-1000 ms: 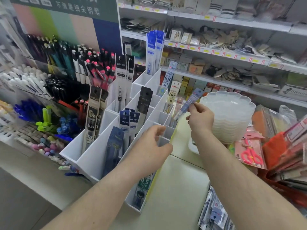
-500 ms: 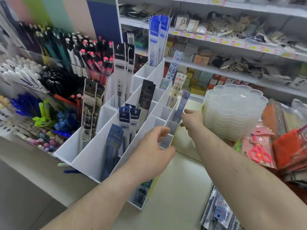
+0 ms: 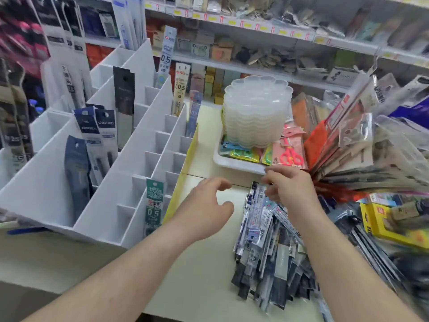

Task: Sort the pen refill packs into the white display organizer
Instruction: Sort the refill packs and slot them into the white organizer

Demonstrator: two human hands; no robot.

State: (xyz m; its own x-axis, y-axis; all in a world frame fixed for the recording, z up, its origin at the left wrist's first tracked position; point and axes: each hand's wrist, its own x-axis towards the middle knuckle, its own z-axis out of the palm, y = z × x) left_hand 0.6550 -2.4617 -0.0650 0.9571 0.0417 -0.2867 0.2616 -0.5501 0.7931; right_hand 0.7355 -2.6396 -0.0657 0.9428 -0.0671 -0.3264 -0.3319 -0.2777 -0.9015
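Observation:
The white display organizer [image 3: 130, 159] stands on the counter at left, with pen refill packs upright in several compartments. A blue refill pack [image 3: 193, 112] stands in its right-hand column and a green 0.5 pack [image 3: 154, 205] sits near the front. A loose pile of refill packs [image 3: 267, 240] lies on the counter at lower right. My right hand [image 3: 287, 189] is over the pile's far end, fingers curled and pinching the top of one pack [image 3: 256, 201]. My left hand [image 3: 206, 210] hovers between organizer and pile, fingers relaxed, holding nothing.
A stack of translucent scalloped trays [image 3: 257, 112] sits in a white tray [image 3: 234, 162] with scissors packs behind the pile. Fanned packaged goods [image 3: 348, 147] and a yellow box [image 3: 394, 224] crowd the right. Store shelves run along the back; pen displays fill the far left.
My right hand left the blue pack in the organizer's right column and dropped to the pile on the counter. My left hand shifted right. The view tilted down and right.

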